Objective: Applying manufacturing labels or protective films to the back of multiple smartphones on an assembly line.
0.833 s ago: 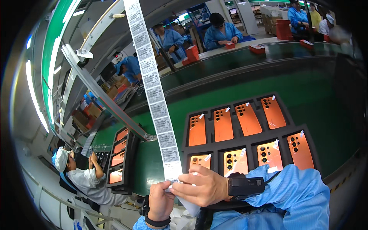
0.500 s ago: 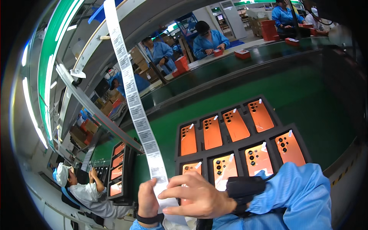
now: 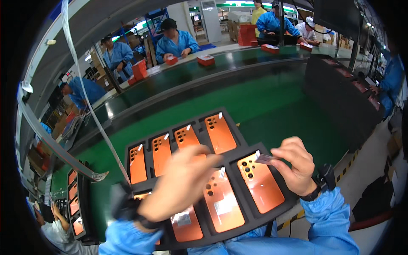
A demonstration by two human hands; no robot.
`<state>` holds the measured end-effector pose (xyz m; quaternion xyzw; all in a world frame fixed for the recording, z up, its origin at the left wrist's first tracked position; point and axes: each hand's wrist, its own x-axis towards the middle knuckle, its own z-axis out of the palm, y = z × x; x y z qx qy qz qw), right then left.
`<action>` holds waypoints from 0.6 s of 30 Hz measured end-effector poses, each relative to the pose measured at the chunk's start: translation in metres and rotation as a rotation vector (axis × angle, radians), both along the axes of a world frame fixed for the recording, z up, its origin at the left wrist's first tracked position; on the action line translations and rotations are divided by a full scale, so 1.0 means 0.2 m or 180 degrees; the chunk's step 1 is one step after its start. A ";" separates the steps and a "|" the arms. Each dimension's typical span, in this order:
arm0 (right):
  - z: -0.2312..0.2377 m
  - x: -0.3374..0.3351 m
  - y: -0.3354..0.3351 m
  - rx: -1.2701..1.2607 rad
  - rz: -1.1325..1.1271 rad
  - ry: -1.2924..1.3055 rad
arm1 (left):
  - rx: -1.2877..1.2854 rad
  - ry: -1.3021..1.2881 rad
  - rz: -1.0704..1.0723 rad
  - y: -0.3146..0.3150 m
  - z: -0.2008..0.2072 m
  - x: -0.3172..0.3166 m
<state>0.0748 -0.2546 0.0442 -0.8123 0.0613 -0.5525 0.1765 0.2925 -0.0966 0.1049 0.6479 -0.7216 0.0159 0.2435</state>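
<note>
My right hand [image 3: 295, 165] pinches a strip of clear film [image 3: 264, 158] between thumb and fingers, at the top corner of the nearest right orange phone [image 3: 263, 187]. That phone lies camera side up in a black foam tray [image 3: 233, 123], which holds two rows of similar phones with small white tabs. My left hand [image 3: 180, 182] hovers over the middle of the tray, smeared by motion; whether it holds anything is hidden. Small pale labels show on the phone [image 3: 223, 195] beside it and on another phone [image 3: 187, 223] in the near row. The hand covers parts of several phones.
A long label strip [image 3: 91, 100] hangs down left of the tray. Another tray of phones [image 3: 73, 206] stands at the left. Beyond the green worktop [image 3: 272, 100], co-workers in blue handle red boxes [image 3: 206, 60] along a conveyor. Dark stacked trays [image 3: 335, 97] rise at the right.
My view has turned to the right. Both hands have left the label strip, which now hangs further left. My right hand has moved to the nearest right phone and taken hold of the film.
</note>
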 end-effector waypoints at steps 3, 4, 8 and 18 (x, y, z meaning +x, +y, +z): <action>-0.11 -0.07 -0.09 -0.0038 -0.0317 0.0033 | 0.0039 0.0076 -0.0606 -0.40 -0.37 -0.11; -0.13 -0.10 -0.11 0.0048 -0.0359 0.0014 | 0.0257 -0.0003 -0.0620 -0.47 -0.44 -0.17; -0.18 -0.16 -0.13 0.0374 -0.0423 -0.0021 | 0.0208 -0.0938 -0.0525 -0.56 -0.63 -0.29; -0.34 -0.06 -0.20 0.0887 -0.0119 -0.0195 | 0.0334 -0.1550 -0.0291 -0.61 -0.63 -0.33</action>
